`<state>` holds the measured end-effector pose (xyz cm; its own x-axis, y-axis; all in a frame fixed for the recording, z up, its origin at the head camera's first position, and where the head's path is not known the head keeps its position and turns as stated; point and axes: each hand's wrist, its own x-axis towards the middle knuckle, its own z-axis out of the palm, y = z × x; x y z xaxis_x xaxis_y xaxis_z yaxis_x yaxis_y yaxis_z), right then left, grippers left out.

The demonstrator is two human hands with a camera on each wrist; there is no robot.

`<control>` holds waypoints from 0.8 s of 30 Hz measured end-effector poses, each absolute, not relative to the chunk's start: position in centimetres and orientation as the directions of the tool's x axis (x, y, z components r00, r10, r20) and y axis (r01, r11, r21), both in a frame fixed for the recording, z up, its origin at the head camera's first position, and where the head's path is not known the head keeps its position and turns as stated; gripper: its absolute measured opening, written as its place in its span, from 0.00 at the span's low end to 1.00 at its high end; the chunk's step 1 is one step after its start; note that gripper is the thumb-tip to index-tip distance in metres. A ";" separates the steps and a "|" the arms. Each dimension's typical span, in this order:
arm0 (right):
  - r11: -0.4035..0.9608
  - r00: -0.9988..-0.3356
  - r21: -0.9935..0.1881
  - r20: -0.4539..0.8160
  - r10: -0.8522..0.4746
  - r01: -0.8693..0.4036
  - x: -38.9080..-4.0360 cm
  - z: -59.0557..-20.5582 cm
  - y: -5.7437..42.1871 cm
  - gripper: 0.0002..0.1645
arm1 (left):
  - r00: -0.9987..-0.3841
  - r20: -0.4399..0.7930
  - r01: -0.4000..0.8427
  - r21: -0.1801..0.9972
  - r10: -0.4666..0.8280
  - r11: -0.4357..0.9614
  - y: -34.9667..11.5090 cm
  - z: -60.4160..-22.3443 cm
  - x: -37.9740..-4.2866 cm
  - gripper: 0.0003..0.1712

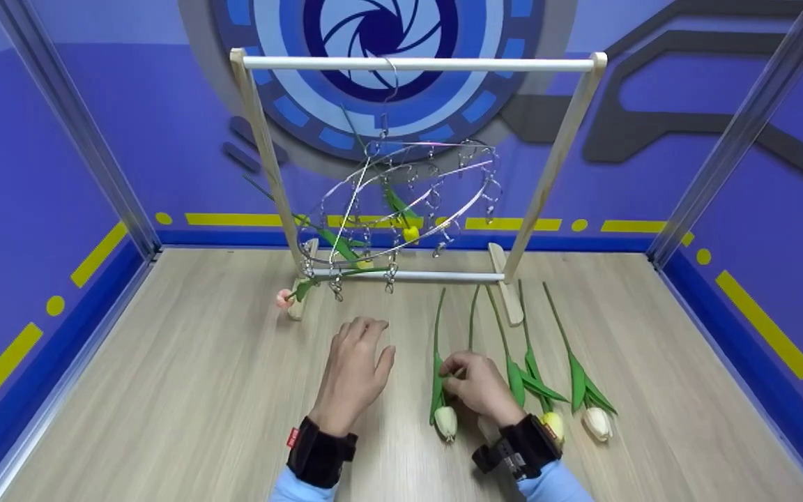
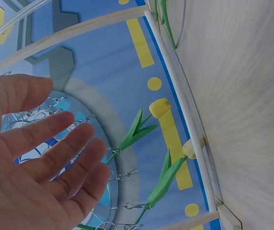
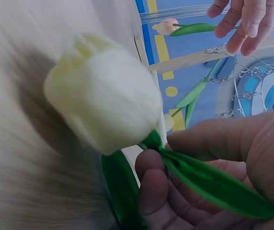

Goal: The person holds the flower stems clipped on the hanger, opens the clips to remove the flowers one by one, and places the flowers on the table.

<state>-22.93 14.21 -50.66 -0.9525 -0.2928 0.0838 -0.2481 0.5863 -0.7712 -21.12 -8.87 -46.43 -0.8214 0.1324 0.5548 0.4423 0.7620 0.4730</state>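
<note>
My right hand (image 1: 482, 383) pinches the stem of a white artificial tulip (image 3: 103, 91), thumb and fingers just below its bloom. In the head view this tulip lies with its bloom toward me and its stem pointing at the rack. To the left, my left hand (image 1: 356, 373) holds nothing, its fingers loosely extended over the table. Ahead of both hands hangs a round metal clip hanger (image 1: 408, 202). A pink tulip (image 1: 284, 298) and two yellow tulips (image 2: 160, 108) hang among its clips, blooms lower than most of the stems.
A wooden rack (image 1: 562, 160) with a white top bar (image 1: 485, 64) carries the hanger. Right of my right hand lie more tulips, including a yellow one (image 1: 553, 424) and a white one (image 1: 597, 423). Blue printed panels (image 1: 757, 230) wall the wooden table (image 1: 220, 390).
</note>
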 end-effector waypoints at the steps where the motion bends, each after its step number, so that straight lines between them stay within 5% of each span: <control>1: 0.587 -0.951 -0.770 0.080 -0.299 -0.249 -22.9 -50.7 14.2 0.07 | -0.821 0.555 0.442 0.473 0.132 0.762 -8.9 -46.4 -21.1 0.16; 24: 0.567 -0.920 -0.792 -0.016 -0.391 -0.227 -22.9 -50.4 14.2 0.16 | -0.823 0.548 0.451 0.473 0.148 0.757 -8.9 -46.7 -21.2 0.16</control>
<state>-22.92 14.23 -50.36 -0.9203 -0.3908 -0.0165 -0.2267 0.5672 -0.7918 -21.23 -8.94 -46.66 -0.8234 0.1477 0.5479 0.4508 0.7567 0.4735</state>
